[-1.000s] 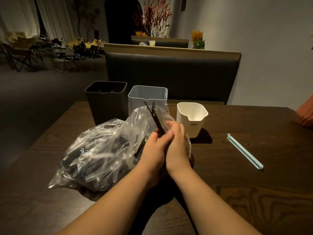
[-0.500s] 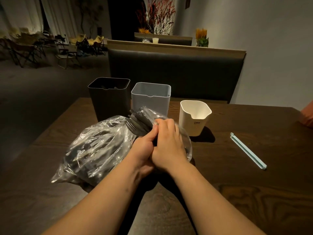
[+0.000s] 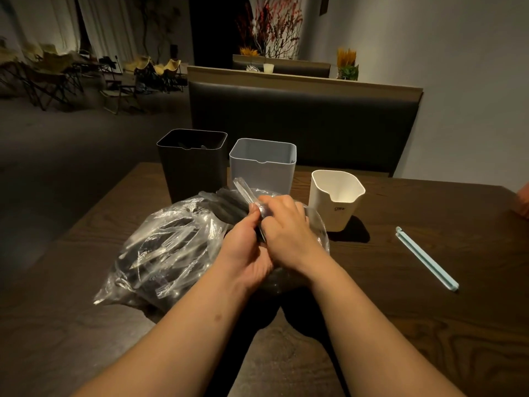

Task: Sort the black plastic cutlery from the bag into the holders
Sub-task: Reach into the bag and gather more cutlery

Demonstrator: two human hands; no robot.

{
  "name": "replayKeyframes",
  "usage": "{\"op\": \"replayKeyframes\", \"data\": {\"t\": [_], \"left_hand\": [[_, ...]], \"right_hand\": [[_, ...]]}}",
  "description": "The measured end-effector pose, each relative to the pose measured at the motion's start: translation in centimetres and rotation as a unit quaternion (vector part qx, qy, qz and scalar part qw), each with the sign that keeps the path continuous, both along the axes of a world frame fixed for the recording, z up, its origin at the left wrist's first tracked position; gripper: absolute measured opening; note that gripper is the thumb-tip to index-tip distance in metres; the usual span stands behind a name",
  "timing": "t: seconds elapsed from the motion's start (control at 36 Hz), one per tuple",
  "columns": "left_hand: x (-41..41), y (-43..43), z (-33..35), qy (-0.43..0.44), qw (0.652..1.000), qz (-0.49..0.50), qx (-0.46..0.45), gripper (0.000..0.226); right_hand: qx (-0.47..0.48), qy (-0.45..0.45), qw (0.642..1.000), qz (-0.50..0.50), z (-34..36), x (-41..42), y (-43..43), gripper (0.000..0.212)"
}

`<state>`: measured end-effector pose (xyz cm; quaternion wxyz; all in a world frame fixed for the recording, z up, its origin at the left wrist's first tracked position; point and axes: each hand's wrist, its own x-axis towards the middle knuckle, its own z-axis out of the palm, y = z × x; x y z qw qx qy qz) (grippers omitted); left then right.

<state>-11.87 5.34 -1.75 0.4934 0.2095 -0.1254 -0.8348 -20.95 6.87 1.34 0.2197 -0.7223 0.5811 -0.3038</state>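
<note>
A clear plastic bag (image 3: 169, 247) full of black plastic cutlery lies on the dark wooden table (image 3: 400, 310), left of centre. A bunch of black cutlery (image 3: 229, 203) sticks out of the bag's mouth, pointing up and left. My left hand (image 3: 244, 250) grips the bunch from below. My right hand (image 3: 286, 224) curls over its near end, which is blurred and hidden under the fingers. Behind the bag stand three holders: a black one (image 3: 191, 164), a grey one (image 3: 263, 164) and a white one (image 3: 335, 202). Something dark shows inside the black holder.
A pale blue bag clip (image 3: 426, 260) lies on the table at the right. A dark padded bench back (image 3: 303, 124) stands beyond the table's far edge. An orange object (image 3: 523, 199) sits at the right border. Folding chairs (image 3: 51, 75) fill the room at the far left.
The cutlery bunch has swung from upright to pointing left and low over the bag. Both hands stay joined on it, with the right hand now over its end.
</note>
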Motion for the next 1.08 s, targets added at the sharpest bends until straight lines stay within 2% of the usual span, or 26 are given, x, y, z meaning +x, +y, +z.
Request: {"op": "replayKeyframes", "data": {"t": [0.08,0.17,0.28,0.39,0.44,0.53,0.72,0.89,0.97,1.08], "left_hand": [[-0.5,-0.2,0.1,-0.023,0.996,0.083,0.012,0.049],[-1.3,0.1,-0.3,-0.074,0.987,0.138,0.03,0.055],[-1.9,0.7,-0.1,-0.144,0.966,0.204,0.06,0.059],[-1.8,1.2,0.6,-0.195,0.953,0.224,0.068,0.063],[-1.8,1.5,1.0,-0.201,0.953,0.217,0.061,0.06],[-2.1,1.5,1.1,-0.2,0.952,0.226,0.052,0.051],[-2.9,1.4,0.7,-0.188,0.951,0.24,0.055,0.039],[-2.7,1.0,0.5,-0.149,0.956,0.246,0.052,0.036],[-2.7,0.7,0.2,-0.141,0.958,0.244,0.049,0.033],[-2.8,0.4,-0.1,-0.124,0.961,0.243,0.044,0.029]], "right_hand": [[-0.039,-0.054,0.998,-0.023,-0.1,0.1,-0.3,0.045],[-0.091,-0.076,0.991,-0.066,-1.1,0.5,-0.6,0.029],[-0.122,-0.139,0.978,-0.1,-1.8,1.0,-0.7,0.022],[-0.142,-0.129,0.973,-0.127,-1.4,1.3,-0.2,0.022],[-0.132,-0.137,0.972,-0.14,-1.5,1.3,-0.1,0.022],[-0.09,-0.21,0.961,-0.155,-1.6,0.8,-0.4,0.016],[0.015,-0.382,0.906,-0.183,-1.8,0.4,-0.7,0.013],[0.078,-0.566,0.81,-0.131,-0.7,0.4,-0.4,0.016],[0.089,-0.593,0.792,-0.116,-0.6,-0.1,-0.3,0.016],[0.078,-0.647,0.748,-0.122,-0.6,-0.2,-0.4,0.016]]}}
